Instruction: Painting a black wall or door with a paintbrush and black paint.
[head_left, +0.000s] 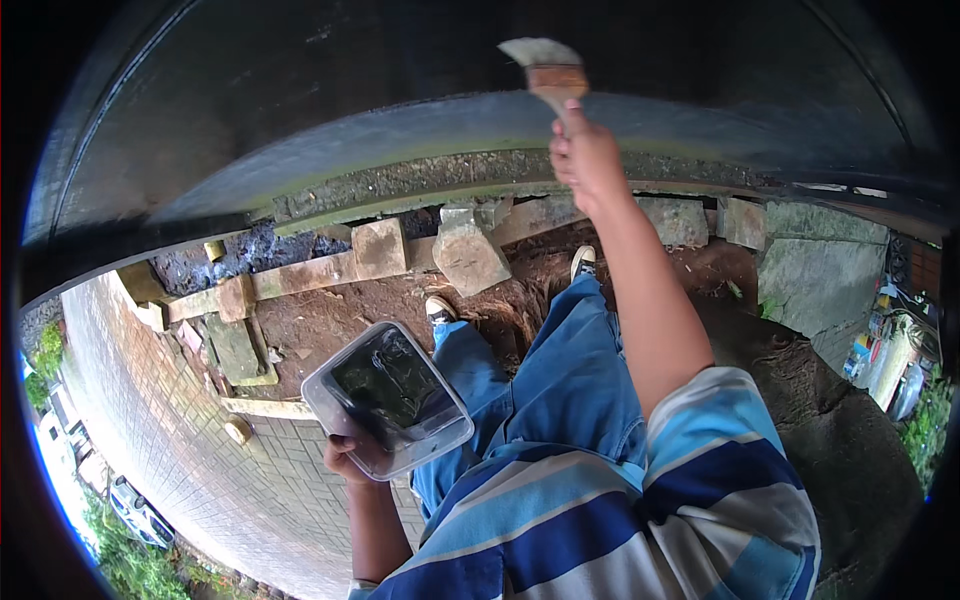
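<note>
Raised in front of me, my right hand (589, 161) grips the handle of a flat paintbrush (559, 79) with pale bristles and a rust-brown ferrule. The bristles are bent to the left against or close to a dark, glossy wall-like surface (420, 67); contact is hard to tell. Lower left, my left hand (347, 457) holds a clear plastic container (442, 442) by its near corner, with the fingers partly hidden under it. Dark liquid (390, 375) lies inside the container.
Stone blocks (469, 251) and a long narrow slab (304, 277) line the base of the dark surface. My shoes are on bare soil (322, 322). Brick paving (285, 457) spreads to the left. A mossy concrete wall (817, 277) and a large dark mass (832, 450) are at the right.
</note>
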